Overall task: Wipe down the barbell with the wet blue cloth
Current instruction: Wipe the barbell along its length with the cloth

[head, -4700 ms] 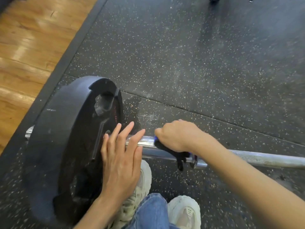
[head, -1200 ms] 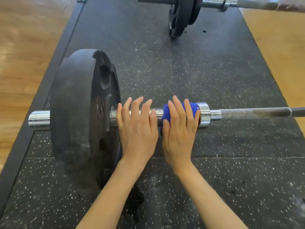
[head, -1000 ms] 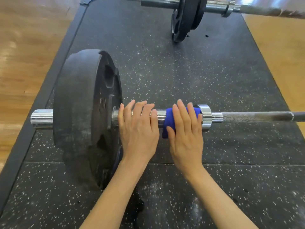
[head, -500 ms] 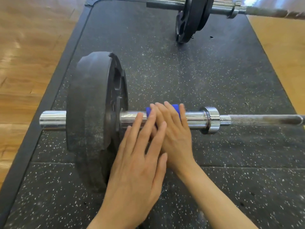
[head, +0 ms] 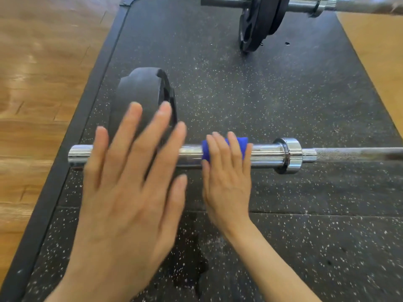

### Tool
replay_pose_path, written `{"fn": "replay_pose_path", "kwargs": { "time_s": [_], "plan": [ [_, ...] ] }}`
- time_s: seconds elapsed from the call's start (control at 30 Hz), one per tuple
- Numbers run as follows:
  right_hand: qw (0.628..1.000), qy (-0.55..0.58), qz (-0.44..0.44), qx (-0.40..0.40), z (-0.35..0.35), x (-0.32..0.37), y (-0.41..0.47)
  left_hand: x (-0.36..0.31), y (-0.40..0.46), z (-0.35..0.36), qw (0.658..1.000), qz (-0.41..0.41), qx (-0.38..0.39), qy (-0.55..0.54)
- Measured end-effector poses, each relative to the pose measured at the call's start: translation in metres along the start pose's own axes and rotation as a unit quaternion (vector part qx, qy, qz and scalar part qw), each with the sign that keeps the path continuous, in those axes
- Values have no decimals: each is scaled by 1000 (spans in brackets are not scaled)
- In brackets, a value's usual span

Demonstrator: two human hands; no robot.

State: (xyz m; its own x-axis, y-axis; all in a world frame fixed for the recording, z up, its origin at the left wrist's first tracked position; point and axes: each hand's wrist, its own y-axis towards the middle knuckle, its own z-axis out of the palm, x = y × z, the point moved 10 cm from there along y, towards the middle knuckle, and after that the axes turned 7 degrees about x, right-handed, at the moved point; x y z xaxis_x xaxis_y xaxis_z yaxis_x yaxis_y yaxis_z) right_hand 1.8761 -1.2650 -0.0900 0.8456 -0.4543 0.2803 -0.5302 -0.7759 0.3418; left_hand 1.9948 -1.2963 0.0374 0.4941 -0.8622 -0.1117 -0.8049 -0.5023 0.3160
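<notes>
1. Wiping barbell sleeve [head: 266,154] with blue cloth [head: 238,142]; cloth draped over top of chrome sleeve, between black weight plate [head: 139,92] and collar [head: 291,154].
2. Right hand [head: 226,182] flat on cloth, fingers straight and pressing down, not curled round sleeve; thumb hidden.
3. Left hand [head: 130,188] raised close to camera, fingers spread and straight, holding nothing; blurred, looks clear of barbell but contact cannot be told for certain.
4. Barbell lying on speckled rubber mat [head: 305,94], one plate on near end, thin knurled shaft [head: 353,154] running off right edge.
5. Second barbell with plates [head: 259,20] at far end of mat, well apart.
6. Wood floor [head: 43,62] left and far right of mat.
7. Dark patch [head: 196,264] on mat below hands, possibly wet from cloth; cannot confirm.
8. Risk: bar rolling away under flat palm pressure, since left hand likely not steadying plate or sleeve.
9. Risk: cloth slipping off or bunching, held by downward pressure only, no wrap-around grasp.
10. Risk: underside of sleeve missed, cloth covering top only.
11. Risk: fingers pinched against plate face or collar if stroke overshoots either way.
12. Risk: shaft and outer sleeve stub [head: 79,153] beyond plate left unwiped; most of task judged still ahead.
</notes>
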Motion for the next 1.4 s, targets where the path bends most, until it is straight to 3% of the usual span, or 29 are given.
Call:
{"fn": "replay_pose_path", "kwargs": {
  "time_s": [0.1, 0.23, 0.4, 0.53, 0.67, 0.83, 1.1, 1.27, 1.4],
  "plan": [
    [997, -17, -68, 20, 6, 5, -2, 14, 6, 9, 999, -33, 19, 8],
    [1000, -9, 20, -9, -5, -22, -7, 13, 8, 13, 999, -34, 18, 21],
    [997, 8, -71, 16, 7, 18, 8, 15, 11, 12, 999, -40, 13, 21],
    [998, 15, 58, -22, -6, -10, -3, 13, 13, 12, 999, -34, 12, 28],
    [997, 18, -65, 29, 11, 33, 13, 16, 9, 14, 999, -44, 14, 10],
    [1000, 11, 15, 20, 3, 16, 34, 14, 10, 15, 999, -36, 17, 10],
    [1000, 26, -6, -7, 0, 23, -6, 21, 33, 3, 999, -47, 22, 6],
    [1000, 24, 3, 12, -1, 27, 9, 12, 9, 4, 999, -44, 18, 3],
    [997, 57, -28, 34, 1, 41, -40, 5, -5, 0, 999, -47, 12, 0]
  ]
}}
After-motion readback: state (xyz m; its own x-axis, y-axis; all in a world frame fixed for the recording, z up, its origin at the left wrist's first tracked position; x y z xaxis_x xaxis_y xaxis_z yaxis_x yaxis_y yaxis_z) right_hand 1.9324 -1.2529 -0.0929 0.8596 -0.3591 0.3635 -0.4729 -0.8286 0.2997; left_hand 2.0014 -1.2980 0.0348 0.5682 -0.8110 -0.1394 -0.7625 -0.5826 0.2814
